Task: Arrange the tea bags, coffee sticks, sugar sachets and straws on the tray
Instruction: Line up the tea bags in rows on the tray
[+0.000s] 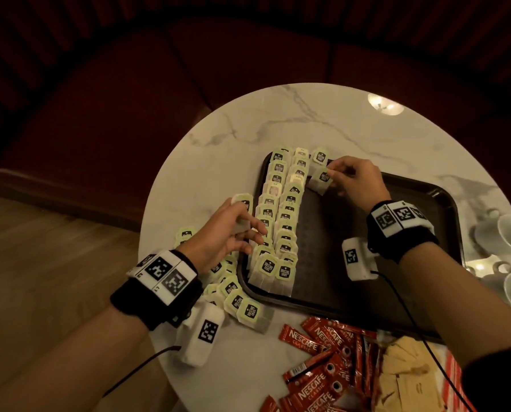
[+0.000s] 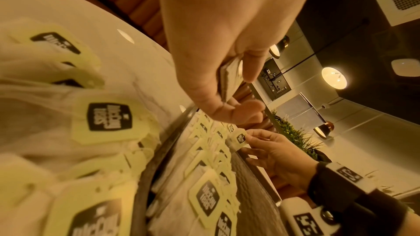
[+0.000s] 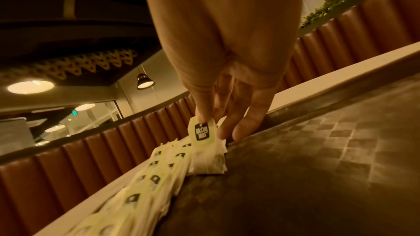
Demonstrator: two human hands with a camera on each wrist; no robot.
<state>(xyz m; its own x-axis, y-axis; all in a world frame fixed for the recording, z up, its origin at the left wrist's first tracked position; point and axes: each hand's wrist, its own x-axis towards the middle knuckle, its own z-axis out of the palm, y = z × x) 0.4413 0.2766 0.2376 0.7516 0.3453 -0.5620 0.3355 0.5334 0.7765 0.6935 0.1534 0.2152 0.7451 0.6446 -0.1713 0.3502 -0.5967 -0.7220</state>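
Observation:
A dark tray (image 1: 420, 203) lies on the marble table. Two overlapping rows of green-tagged tea bags (image 1: 278, 221) run along its left side. My right hand (image 1: 333, 176) pinches the tag of one tea bag (image 1: 322, 182) beside the far end of the rows; in the right wrist view this tea bag (image 3: 202, 132) hangs with its pouch touching the tray floor (image 3: 318, 159). My left hand (image 1: 245, 221) hovers over the tray's left rim and grips a thin stack of tea bags (image 2: 229, 80) between thumb and fingers. Loose tea bags (image 1: 236, 298) are piled left of the tray.
Red coffee sticks (image 1: 316, 367) lie scattered at the table's near edge, with tan sugar sachets (image 1: 406, 373) and red-striped straws (image 1: 453, 379) to their right. White cups (image 1: 504, 236) stand right of the tray. A dark red bench runs behind the table.

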